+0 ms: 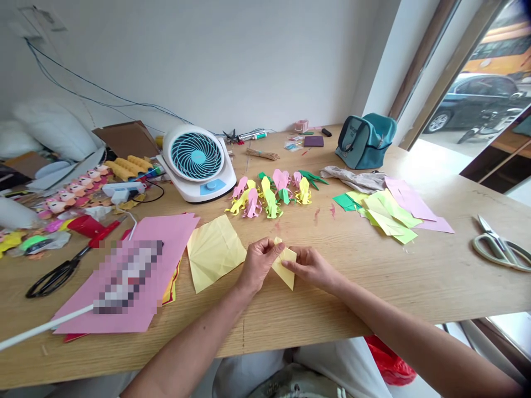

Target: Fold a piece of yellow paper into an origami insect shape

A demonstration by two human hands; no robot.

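Between my two hands is a small folded piece of pale yellow paper, held just over the table near its front edge. My left hand pinches its upper left part between thumb and fingers. My right hand grips its right side, thumb on top. A creased, unfolded yellow sheet lies flat just left of my left hand. Beyond my hands stand several folded paper flowers in pink, yellow and green, among them a yellow-green flower and a pink flower.
A white fan stands behind left. Pink sheets and black-handled scissors lie at left. At right are loose coloured papers, a grey cloth, a teal bag and large scissors.
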